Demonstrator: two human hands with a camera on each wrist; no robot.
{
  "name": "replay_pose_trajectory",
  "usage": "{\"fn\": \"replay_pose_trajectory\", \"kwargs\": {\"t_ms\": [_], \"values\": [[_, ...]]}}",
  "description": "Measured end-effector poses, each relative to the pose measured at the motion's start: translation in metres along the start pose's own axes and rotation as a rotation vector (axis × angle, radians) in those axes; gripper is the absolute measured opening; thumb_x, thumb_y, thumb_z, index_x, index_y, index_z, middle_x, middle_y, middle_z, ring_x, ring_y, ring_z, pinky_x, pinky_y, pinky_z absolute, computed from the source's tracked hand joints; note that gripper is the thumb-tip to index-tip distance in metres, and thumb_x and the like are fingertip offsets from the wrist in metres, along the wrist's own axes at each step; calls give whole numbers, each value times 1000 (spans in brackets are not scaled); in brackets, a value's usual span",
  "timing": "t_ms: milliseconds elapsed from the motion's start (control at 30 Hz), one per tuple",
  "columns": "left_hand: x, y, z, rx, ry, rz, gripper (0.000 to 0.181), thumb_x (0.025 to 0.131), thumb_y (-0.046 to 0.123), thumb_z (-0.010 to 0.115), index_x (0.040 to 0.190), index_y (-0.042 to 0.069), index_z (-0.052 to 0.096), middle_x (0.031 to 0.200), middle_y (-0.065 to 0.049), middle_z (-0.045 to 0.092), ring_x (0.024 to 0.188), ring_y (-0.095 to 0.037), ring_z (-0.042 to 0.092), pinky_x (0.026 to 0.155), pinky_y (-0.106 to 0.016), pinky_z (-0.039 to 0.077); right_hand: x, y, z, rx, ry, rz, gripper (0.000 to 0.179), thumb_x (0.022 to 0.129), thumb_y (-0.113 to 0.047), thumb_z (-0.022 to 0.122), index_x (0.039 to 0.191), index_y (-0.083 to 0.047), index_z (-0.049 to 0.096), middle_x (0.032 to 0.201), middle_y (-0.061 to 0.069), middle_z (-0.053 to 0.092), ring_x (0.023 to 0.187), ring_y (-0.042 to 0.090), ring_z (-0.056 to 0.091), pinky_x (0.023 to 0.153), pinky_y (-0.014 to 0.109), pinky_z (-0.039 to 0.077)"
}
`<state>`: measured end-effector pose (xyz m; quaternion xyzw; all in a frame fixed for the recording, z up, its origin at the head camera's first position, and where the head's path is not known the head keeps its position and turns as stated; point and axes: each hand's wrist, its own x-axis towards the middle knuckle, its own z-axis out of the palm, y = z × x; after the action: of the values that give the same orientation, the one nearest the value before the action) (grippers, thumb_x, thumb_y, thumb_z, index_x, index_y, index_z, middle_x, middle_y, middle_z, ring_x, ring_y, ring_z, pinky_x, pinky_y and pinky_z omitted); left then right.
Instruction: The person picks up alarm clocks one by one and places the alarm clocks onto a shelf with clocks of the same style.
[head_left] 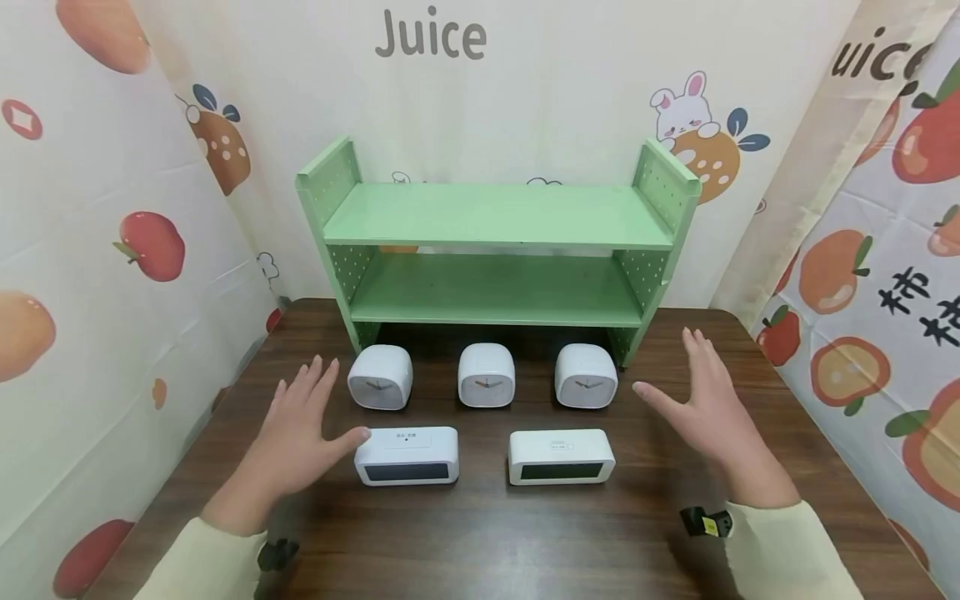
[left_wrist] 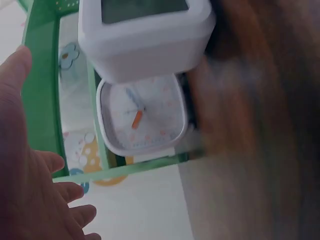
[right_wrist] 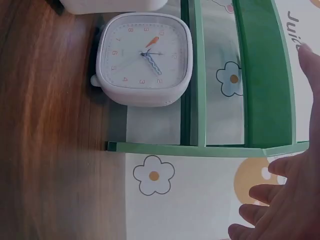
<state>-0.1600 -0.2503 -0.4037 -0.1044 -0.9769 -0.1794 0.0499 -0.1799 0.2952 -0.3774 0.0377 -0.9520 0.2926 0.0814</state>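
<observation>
Three white alarm clocks stand in a row before the shelf: a left clock [head_left: 380, 377], a middle clock [head_left: 486, 376] and a right clock [head_left: 587, 377]. In front of them lie two white digital clocks with dark displays, a left one [head_left: 407, 456] and a right one [head_left: 561, 457]. My left hand [head_left: 296, 437] is spread beside the left digital clock, its thumb near that clock's edge. Fingers apart, my right hand [head_left: 705, 408] hovers to the right of the right alarm clock [right_wrist: 145, 57]. Neither hand holds anything.
A green two-tier shelf [head_left: 498, 212] stands at the back of the dark wooden table [head_left: 480, 542]. Fruit-printed curtains [head_left: 525, 100] enclose the table at the back and both sides. Dark bands [head_left: 707, 522] sit at both wrists.
</observation>
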Motion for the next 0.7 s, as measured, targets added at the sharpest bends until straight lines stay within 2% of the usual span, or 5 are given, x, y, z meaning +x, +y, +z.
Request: {"fn": "replay_pose_trajectory", "kwargs": {"t_ms": [167,367,533,700], "values": [[-12,3,5,-76,-10,0,109,89,72,63,162,1,23,164,-29,24,150,-50,18,118,-69,12,21,-4,-19,84,-3,31,106,99,-61,58,165,-11,-6,169,27,-4,151,53,6,106,81,18],[-23,7,14,-265,-60,1,96,95,60,66,158,1,27,159,-25,32,145,-45,32,112,-68,31,57,-18,-48,218,8,10,101,101,-58,55,165,-13,-8,170,23,-2,152,50,7,113,74,15],[-25,8,25,-423,-93,-28,85,97,53,67,156,4,31,156,-21,39,144,-42,36,113,-66,31,90,-34,-64,337,8,-26,97,104,-54,51,164,-7,-9,169,23,-1,154,44,7,121,62,12],[-23,8,35,-630,-119,-71,75,100,42,67,155,5,32,156,-19,41,145,-40,37,115,-64,29,111,-46,-68,352,34,-34,89,105,-53,47,165,-8,-1,170,20,6,155,39,8,122,60,11]]}}
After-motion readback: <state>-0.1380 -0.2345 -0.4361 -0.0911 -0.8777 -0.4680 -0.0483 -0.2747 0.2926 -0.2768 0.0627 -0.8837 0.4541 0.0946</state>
